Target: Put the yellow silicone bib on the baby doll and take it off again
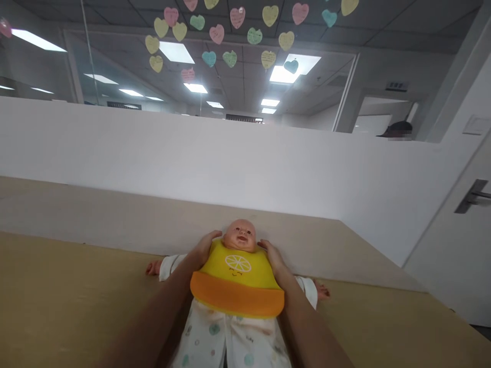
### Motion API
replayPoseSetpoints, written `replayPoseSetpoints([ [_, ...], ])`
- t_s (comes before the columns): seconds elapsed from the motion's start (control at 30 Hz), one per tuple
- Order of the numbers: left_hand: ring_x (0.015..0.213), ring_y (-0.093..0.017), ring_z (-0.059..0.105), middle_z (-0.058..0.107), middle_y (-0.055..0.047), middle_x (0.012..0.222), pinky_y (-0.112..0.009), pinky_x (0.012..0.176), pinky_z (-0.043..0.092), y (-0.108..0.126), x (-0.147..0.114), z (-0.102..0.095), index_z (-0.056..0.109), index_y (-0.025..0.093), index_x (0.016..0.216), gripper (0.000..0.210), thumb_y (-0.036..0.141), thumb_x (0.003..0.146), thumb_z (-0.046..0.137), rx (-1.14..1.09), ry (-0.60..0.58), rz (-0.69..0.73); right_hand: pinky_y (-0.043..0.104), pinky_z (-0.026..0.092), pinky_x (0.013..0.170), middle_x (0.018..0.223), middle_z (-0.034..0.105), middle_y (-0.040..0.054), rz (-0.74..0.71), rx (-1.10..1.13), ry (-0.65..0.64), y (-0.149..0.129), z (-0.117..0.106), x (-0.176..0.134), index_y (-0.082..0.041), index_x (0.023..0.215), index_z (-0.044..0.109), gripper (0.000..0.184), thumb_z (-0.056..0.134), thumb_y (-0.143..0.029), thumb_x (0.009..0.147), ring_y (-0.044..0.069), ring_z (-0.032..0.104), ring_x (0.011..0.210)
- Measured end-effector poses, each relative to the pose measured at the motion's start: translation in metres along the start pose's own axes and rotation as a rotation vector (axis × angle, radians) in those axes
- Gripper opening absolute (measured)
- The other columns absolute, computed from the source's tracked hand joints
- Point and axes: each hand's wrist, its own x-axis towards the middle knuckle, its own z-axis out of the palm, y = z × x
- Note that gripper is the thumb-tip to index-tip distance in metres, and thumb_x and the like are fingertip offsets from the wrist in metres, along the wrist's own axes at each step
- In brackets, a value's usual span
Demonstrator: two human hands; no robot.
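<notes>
A baby doll lies face up, dressed in white patterned clothes, its arms spread to both sides. Over its chest is a yellow bib with an orange pocket and a citrus-slice print. My left hand is against the bib's upper edge at the doll's shoulder, fingers bent in towards the neck. On the opposite side my right hand grips round the other upper edge of the bib, close to the doll's head. The fingertips of both hands are partly hidden beside the neck, and my forearms pass over the doll's sleeves.
The doll rests on a wood-coloured tabletop. Behind it stands a low white wall with glass above, dotted with heart-shaped notes. At the right is a door with a metal handle. A person's dark cap shows beyond the glass.
</notes>
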Motion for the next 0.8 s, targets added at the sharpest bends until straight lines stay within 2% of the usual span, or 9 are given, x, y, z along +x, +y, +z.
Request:
replayPoseSetpoints([
  [0.1,0.054,-0.019,0.060,0.066,-0.004,0.058,-0.028,0.058,0.050,-0.006,0.011,-0.006,0.063,0.014,0.074,0.024,0.037,0.073,0.059,-0.042,-0.087,0.065,0.026,0.052,0.071,0.090,0.072,0.0049,0.044,0.210,-0.055,0.002,0.003,0.000,-0.013,0.108,0.063,0.041,0.054,-0.036,0.076,0.018,0.068,0.078],
  [0.2,0.054,-0.016,0.060,0.067,-0.001,0.061,-0.026,0.058,0.049,-0.008,0.007,-0.009,0.065,0.014,0.079,0.021,0.033,0.073,0.062,-0.086,-0.086,0.133,0.026,0.052,0.070,0.089,0.072,0.0035,0.053,0.354,-0.053,0.003,0.006,-0.006,-0.015,0.111,0.063,0.043,0.059,-0.033,0.072,0.019,0.068,0.075],
  [0.3,0.063,-0.019,0.065,0.072,-0.003,0.070,-0.028,0.066,0.051,-0.011,-0.008,-0.006,0.067,0.011,0.090,0.027,0.032,0.074,0.065,-0.147,-0.126,0.128,0.028,0.053,0.070,0.087,0.072,0.0036,0.065,0.364,-0.061,0.004,0.006,-0.016,-0.015,0.112,0.063,0.045,0.061,-0.035,0.071,0.020,0.068,0.075],
  [0.43,0.077,-0.026,0.070,0.075,-0.009,0.080,-0.035,0.076,0.053,-0.019,-0.031,0.003,0.067,0.007,0.104,0.041,0.037,0.076,0.065,-0.150,-0.196,0.022,0.029,0.052,0.075,0.094,0.073,0.0043,0.003,0.401,-0.066,0.006,0.005,-0.038,-0.015,0.106,0.067,0.047,0.067,-0.037,0.064,0.022,0.068,0.085],
  [0.6,0.087,-0.027,0.070,0.075,-0.009,0.091,-0.034,0.082,0.051,-0.040,-0.054,0.003,0.063,0.009,0.117,0.049,0.034,0.076,0.065,-0.212,-0.192,0.098,0.027,0.048,0.085,0.102,0.072,0.0035,-0.074,0.448,-0.060,0.009,0.001,-0.075,-0.017,0.091,0.074,0.041,0.074,-0.035,0.054,0.023,0.064,0.101],
  [0.7,0.079,-0.026,0.070,0.074,-0.007,0.090,-0.035,0.076,0.051,-0.058,-0.068,-0.004,0.049,0.014,0.136,0.071,0.023,0.068,0.066,-0.164,-0.143,0.182,0.027,0.046,0.088,0.102,0.072,0.0034,-0.098,0.444,-0.031,0.012,-0.002,-0.101,-0.019,0.084,0.075,0.035,0.073,-0.033,0.052,0.024,0.061,0.107],
  [0.8,0.056,-0.018,0.063,0.068,0.001,0.068,-0.029,0.063,0.048,-0.076,-0.085,-0.012,0.038,0.019,0.144,0.089,0.009,0.060,0.062,-0.069,-0.048,0.244,0.030,0.046,0.090,0.099,0.073,0.0050,-0.076,0.455,-0.038,0.014,-0.003,-0.131,-0.019,0.081,0.075,0.033,0.074,-0.033,0.051,0.026,0.060,0.109],
])
